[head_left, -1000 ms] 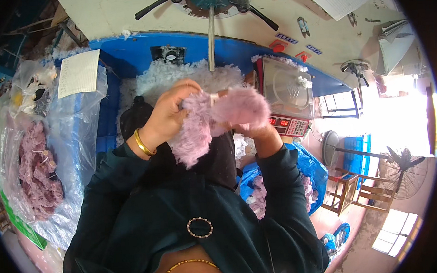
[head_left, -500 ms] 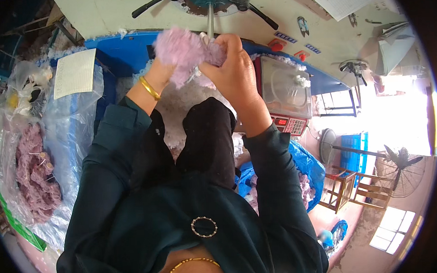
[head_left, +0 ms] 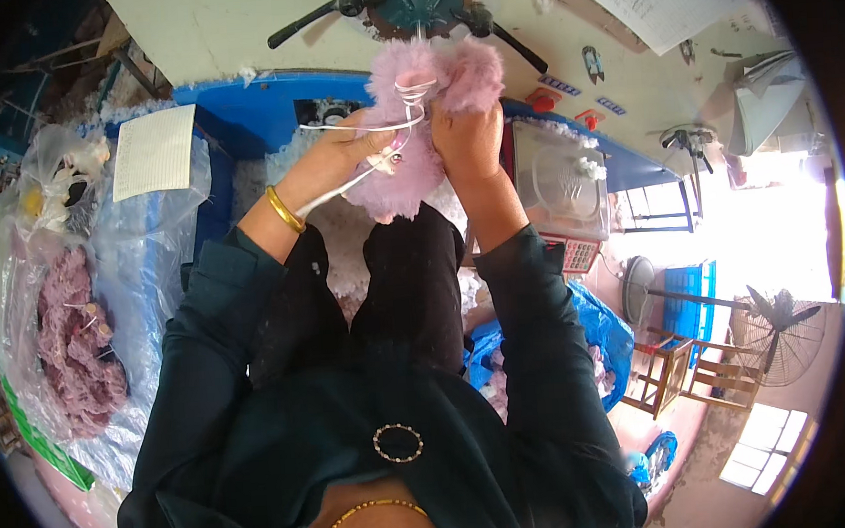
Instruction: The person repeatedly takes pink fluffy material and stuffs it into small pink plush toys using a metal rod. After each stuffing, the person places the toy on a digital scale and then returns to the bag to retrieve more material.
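Note:
In front of the teal round fitting (head_left: 415,8), both hands hold a fluffy pink plush piece (head_left: 475,75). My left hand (head_left: 339,161) grips its left side, fingers closed. Loose white cords (head_left: 368,129) hang from the plush across those fingers. My right hand (head_left: 472,145) is wrapped round the plush's right part, its fingertips mostly hidden by fur. Above the plush a short piece of thin metal tube (head_left: 420,33) shows; whether it enters the plush cannot be seen.
White fibre stuffing (head_left: 346,263) fills the blue-edged bin (head_left: 233,111) over my knees. At left, a clear plastic bag (head_left: 145,250) holds pink plush pieces (head_left: 71,349). A scale (head_left: 561,175) stands at right, above a blue bag (head_left: 603,326). Black handles (head_left: 319,19) jut from the machine.
The plush has come lower and been turned, so its white cords and a small shiny detail now show. My right hand has shifted slightly right and down; my left has also lowered.

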{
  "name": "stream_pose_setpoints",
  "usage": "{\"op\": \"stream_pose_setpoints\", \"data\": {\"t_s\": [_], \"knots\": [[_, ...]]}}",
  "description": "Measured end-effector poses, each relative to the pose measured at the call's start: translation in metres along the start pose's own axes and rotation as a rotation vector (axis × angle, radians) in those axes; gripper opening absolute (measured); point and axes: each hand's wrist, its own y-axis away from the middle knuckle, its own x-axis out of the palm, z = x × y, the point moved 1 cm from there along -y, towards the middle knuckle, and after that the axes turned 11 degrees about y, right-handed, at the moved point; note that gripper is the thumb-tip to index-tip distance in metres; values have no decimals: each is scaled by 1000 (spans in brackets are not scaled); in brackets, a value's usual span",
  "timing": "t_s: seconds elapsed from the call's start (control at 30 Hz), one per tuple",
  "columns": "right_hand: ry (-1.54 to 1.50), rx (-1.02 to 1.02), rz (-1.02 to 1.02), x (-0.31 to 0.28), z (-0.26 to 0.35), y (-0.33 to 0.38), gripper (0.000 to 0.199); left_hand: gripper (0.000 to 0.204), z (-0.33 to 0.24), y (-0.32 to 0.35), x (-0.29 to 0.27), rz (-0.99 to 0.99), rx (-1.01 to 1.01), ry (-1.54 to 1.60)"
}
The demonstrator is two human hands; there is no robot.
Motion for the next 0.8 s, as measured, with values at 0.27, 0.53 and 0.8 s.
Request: {"op": "stream_pose_setpoints", "data": {"t_s": [0.27,0.53,0.8], "knots": [[-440,-209,329,-21,-33,46,39,46,6,16,13,3,494,-964],[-577,532,-255,20,11,-7,15,40,9,13,56,-259,707,-1360],[-295,434,-52,26,-5,-18,24,44,3,29,68,-483,757,-1027]]}}
